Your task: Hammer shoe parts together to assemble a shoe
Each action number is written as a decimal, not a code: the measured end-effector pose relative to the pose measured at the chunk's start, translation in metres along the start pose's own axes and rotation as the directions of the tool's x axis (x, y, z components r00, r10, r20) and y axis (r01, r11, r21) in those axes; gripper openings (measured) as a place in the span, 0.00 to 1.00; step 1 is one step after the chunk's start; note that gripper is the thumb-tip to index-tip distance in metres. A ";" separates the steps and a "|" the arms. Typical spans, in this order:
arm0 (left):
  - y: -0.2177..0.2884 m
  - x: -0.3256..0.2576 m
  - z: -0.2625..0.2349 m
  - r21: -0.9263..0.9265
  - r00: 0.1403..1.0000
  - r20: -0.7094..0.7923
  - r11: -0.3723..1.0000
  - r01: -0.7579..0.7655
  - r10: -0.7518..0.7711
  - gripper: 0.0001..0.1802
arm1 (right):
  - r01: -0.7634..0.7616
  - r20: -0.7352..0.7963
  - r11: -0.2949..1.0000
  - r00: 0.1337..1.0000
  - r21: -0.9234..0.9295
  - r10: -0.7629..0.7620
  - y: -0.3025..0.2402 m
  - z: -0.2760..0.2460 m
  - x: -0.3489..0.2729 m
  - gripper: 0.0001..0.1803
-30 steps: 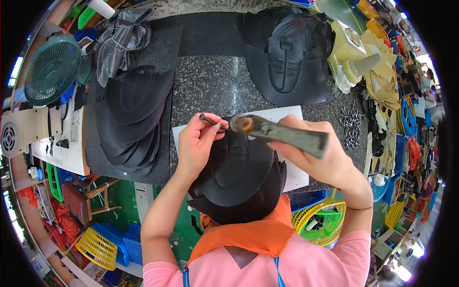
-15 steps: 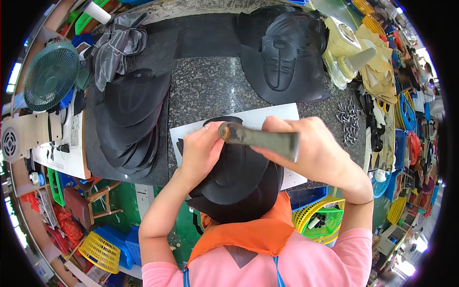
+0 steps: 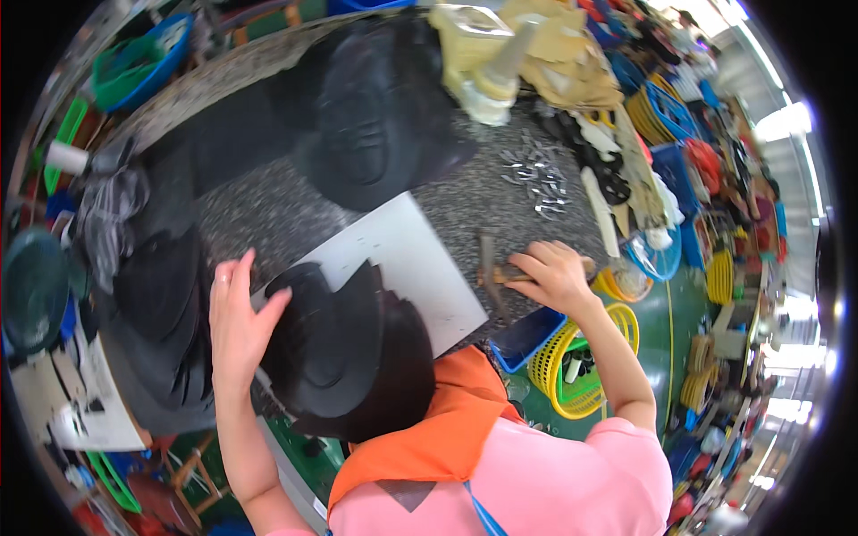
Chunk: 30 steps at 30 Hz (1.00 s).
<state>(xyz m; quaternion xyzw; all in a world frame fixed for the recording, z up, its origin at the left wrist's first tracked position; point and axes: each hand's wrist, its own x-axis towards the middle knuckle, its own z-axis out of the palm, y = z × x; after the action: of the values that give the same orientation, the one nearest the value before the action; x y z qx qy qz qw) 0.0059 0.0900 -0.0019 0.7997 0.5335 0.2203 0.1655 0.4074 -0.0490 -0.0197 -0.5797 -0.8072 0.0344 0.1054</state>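
My left hand is open, thumb and fingers apart, at the left edge of a black shoe-upper piece. It seems to touch the piece lightly or hover beside it. This curved, layered piece rests partly on a white board and overhangs the table's near edge toward my lap. On the right, my right hand is closed over the wooden handle of a hammer. The hammer is down on the speckled stone tabletop, its metal head beyond my fingertips.
Stacks of black upper pieces lie at the left and back. Small metal pieces are scattered behind the hammer. A cream container and cut tan sheets stand at the back. Below the right edge hang a blue tray and yellow basket.
The hammer has gone from above the black piece down to the tabletop at right, with my right hand. My left hand has opened from a pinch and shifted left. The view has turned rightward.
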 end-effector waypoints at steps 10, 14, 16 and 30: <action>0.015 -0.014 0.004 -0.216 0.985 0.130 0.967 0.136 -0.109 0.15 | -0.466 -0.237 0.838 0.881 -0.284 0.410 0.040 0.008 0.004 0.08; 0.009 -0.019 0.008 -0.515 0.948 0.121 0.798 0.315 -0.296 0.10 | -0.458 -0.246 0.879 0.874 -0.131 0.419 0.031 0.002 0.023 0.06; 0.018 -0.022 0.006 -0.632 0.953 0.034 0.732 0.253 -0.300 0.10 | -0.484 -0.200 0.866 0.842 0.129 0.501 0.005 -0.009 0.042 0.06; 0.085 -0.066 -0.033 -0.159 0.948 0.070 0.942 -0.297 0.311 0.12 | 0.298 -0.043 0.706 0.934 0.642 -0.355 -0.152 -0.034 0.106 0.09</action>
<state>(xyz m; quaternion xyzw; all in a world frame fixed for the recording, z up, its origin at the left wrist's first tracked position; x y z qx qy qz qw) 0.0326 -0.0020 0.0565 0.8676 0.3776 0.2437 0.2127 0.2411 -0.0004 0.0541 -0.3549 -0.8401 0.3118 0.2666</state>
